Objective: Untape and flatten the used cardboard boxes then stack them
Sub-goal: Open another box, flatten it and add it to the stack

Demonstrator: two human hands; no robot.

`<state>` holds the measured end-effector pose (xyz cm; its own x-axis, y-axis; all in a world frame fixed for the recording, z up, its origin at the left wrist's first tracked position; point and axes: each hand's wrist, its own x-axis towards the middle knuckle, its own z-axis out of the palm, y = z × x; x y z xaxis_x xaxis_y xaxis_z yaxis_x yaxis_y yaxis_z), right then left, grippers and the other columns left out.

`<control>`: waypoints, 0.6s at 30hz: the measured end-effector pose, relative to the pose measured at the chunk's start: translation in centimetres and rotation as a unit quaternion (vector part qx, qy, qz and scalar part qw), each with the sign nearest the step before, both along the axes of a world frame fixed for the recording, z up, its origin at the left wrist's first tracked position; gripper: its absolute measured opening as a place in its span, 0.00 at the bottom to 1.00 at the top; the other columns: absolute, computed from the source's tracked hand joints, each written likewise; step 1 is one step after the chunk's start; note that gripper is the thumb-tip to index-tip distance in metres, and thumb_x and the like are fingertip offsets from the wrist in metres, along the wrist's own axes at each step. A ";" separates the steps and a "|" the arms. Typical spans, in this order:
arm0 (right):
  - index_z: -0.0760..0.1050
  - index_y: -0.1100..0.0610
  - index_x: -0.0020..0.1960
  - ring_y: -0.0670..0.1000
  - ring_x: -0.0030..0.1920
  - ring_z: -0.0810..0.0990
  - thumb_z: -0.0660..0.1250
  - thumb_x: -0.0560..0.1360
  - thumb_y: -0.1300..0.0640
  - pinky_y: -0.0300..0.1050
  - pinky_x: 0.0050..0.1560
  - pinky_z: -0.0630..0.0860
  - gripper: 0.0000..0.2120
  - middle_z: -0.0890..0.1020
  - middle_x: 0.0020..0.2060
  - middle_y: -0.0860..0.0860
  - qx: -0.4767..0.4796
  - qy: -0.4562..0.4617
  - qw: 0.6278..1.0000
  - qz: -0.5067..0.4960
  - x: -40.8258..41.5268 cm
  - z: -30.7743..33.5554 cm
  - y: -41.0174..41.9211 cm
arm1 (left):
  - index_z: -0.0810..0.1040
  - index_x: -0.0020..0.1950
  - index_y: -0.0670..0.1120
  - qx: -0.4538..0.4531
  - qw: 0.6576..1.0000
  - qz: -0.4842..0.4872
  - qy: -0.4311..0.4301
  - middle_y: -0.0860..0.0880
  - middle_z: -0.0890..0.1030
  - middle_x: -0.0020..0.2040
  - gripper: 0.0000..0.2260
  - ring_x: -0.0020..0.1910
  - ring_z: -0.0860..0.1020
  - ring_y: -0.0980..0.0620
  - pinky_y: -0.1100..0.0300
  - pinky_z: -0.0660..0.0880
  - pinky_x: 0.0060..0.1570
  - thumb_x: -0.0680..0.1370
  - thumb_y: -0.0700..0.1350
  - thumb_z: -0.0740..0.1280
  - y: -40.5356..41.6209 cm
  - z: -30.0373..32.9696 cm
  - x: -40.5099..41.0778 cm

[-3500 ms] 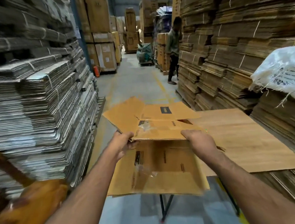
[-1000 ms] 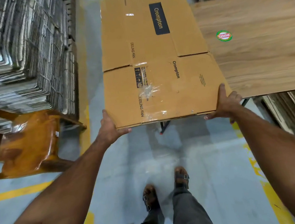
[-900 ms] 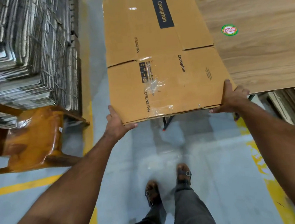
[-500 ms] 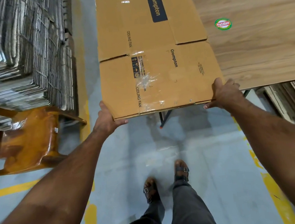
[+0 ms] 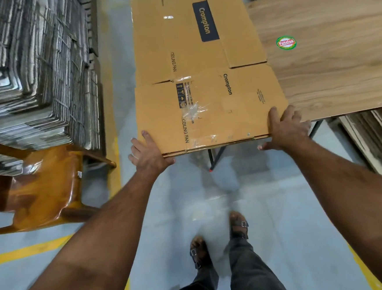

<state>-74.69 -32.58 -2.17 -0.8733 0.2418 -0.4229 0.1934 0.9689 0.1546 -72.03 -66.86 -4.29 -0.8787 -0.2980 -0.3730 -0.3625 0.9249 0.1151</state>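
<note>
I've got the flattened box (image 5: 203, 75) by its near corners, left hand (image 5: 148, 154) and right hand (image 5: 286, 129) each curled round the edge, far end over the table (image 5: 339, 64). Looks light but floppy at the creases, and the leftover tape is slick, so I'd keep to the corners.

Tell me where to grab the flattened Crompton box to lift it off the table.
Grip the flattened box at its two near corners, coming from the near edge that overhangs the table. The left hand and right hand already hold there, spread wide, which probably keeps the sheet from sagging.

light: even, overhead | glare: floor (image 5: 223, 188) sheen | edges: wide-angle bowed, softly blurred
</note>
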 end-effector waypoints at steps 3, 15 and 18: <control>0.38 0.53 0.80 0.66 0.77 0.49 0.72 0.64 0.29 0.69 0.72 0.57 0.61 0.45 0.78 0.65 -0.026 0.036 0.999 0.019 0.7 1.6 -1.4 | 0.39 0.78 0.41 -0.083 0.992 -0.094 -0.002 0.34 0.40 0.77 0.60 0.77 0.43 0.35 0.33 0.48 0.71 0.65 0.73 0.68 0.7 1.0 0.3; 0.66 0.59 0.73 0.58 0.67 0.70 0.65 0.79 0.44 0.51 0.64 0.69 0.28 0.73 0.67 0.59 -0.183 0.098 0.977 -0.057 14.9 4.5 4.0 | 0.55 0.79 0.44 0.112 0.906 -0.403 0.063 0.37 0.53 0.78 0.34 0.75 0.58 0.37 0.47 0.61 0.72 0.79 0.58 0.64 16.4 8.3 3.5; 0.68 0.57 0.71 0.58 0.67 0.72 0.63 0.80 0.43 0.51 0.64 0.70 0.26 0.75 0.66 0.58 -0.184 0.074 0.972 -0.129 21.2 2.4 7.2 | 0.55 0.79 0.44 0.104 0.879 -0.464 0.035 0.38 0.46 0.79 0.34 0.76 0.56 0.38 0.50 0.62 0.73 0.79 0.57 0.64 21.3 8.3 6.2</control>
